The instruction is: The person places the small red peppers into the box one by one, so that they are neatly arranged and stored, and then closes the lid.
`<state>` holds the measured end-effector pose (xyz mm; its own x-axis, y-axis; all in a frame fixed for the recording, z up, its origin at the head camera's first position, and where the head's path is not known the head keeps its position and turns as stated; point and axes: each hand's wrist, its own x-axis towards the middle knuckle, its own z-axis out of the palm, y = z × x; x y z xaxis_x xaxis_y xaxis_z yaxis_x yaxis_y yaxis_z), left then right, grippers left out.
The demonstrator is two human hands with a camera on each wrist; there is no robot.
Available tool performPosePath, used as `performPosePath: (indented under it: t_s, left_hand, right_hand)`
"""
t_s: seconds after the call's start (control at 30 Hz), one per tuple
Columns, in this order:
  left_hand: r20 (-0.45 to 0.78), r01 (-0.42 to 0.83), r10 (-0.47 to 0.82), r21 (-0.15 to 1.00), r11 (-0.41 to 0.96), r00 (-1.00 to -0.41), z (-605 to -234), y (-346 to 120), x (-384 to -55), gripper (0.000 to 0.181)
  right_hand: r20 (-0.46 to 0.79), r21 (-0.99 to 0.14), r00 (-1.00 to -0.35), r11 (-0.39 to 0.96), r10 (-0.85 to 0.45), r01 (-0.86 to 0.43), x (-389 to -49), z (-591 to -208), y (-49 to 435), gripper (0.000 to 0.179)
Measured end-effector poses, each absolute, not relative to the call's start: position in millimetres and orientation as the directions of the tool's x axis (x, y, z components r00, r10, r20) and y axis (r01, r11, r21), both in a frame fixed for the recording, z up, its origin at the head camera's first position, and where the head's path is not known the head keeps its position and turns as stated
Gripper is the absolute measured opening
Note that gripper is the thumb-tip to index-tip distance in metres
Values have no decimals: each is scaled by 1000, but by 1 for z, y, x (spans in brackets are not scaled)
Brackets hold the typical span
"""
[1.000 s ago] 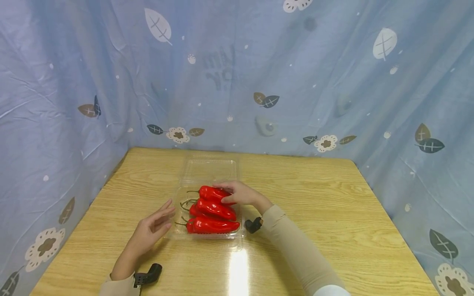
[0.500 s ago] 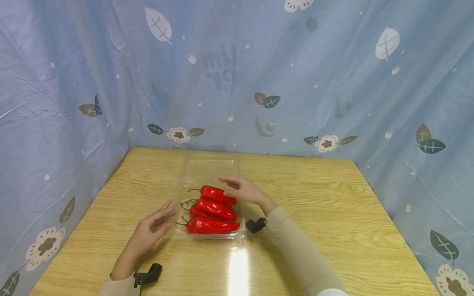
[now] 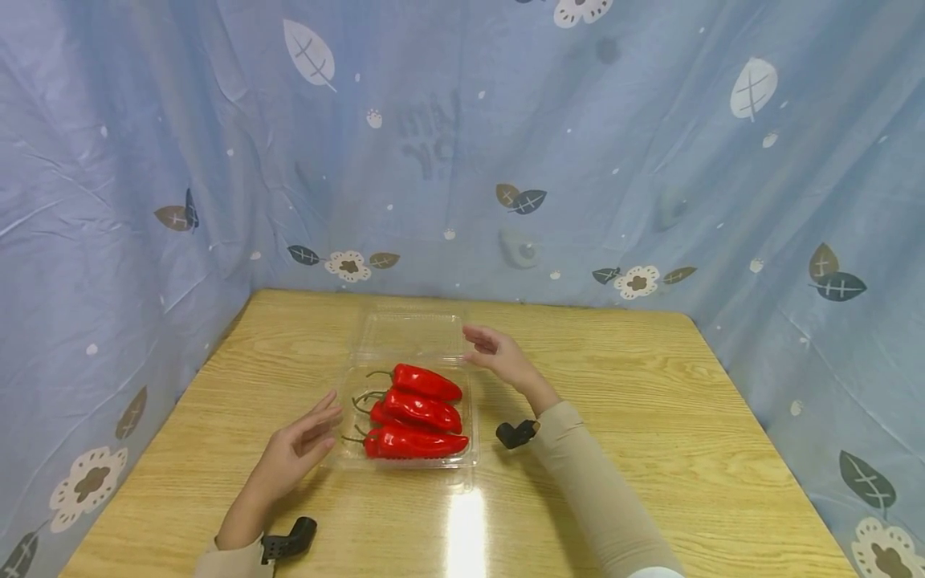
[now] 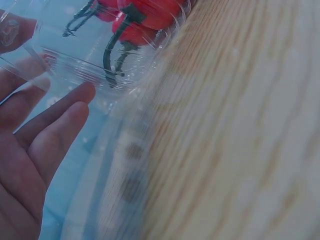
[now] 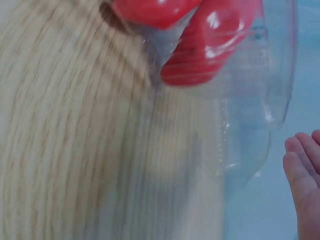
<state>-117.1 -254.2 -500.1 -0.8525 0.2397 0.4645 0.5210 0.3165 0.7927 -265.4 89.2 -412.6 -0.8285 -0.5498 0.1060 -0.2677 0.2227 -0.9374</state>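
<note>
Several glossy red peppers [image 3: 422,409] with green stems lie side by side in the base of a clear plastic clamshell box [image 3: 472,449]. Its clear lid [image 3: 412,331] is folded back flat behind the base. My left hand [image 3: 295,449] is at the box's left side with loosely bent fingers. In the left wrist view, its fingertips are close to the clear wall, some seen through plastic; contact is hard to tell. Beside the lid's right edge hovers my right hand [image 3: 502,357], holding nothing. The right wrist view shows that hand's extended fingers [image 5: 299,172] apart from the box.
A wood-grain table [image 3: 614,385] carries the box, with bare surface right of it. Blue curtains [image 3: 578,160] with leaf and flower prints hang at the back and sides. Each wrist wears a black camera mount [image 3: 289,539]. Light glares on the table's front.
My right hand has lifted off the rearmost pepper and moved right and back, beside the lid. That pepper lies fully uncovered now. The left hand has stayed in place.
</note>
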Motion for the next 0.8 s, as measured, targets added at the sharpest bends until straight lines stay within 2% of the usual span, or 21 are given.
performPosePath:
  t_s: [0.33, 0.57, 0.8]
  left_hand:
    - [469, 524, 235, 789, 322, -851, -500, -254, -116, 40]
    - [465, 518, 233, 792, 323, -854, -501, -254, -117, 39]
    - [501, 553, 237, 778, 298, -832, -499, -253, -117, 41]
  right_hand:
    - [48, -955, -872, 232, -488, -183, -272, -421, 94, 59]
    - [-11, -946, -907, 299, -420, -127, -297, -456, 95, 64]
    - [-84, -941, -916, 332, -392, -56, -304, -459, 93, 61]
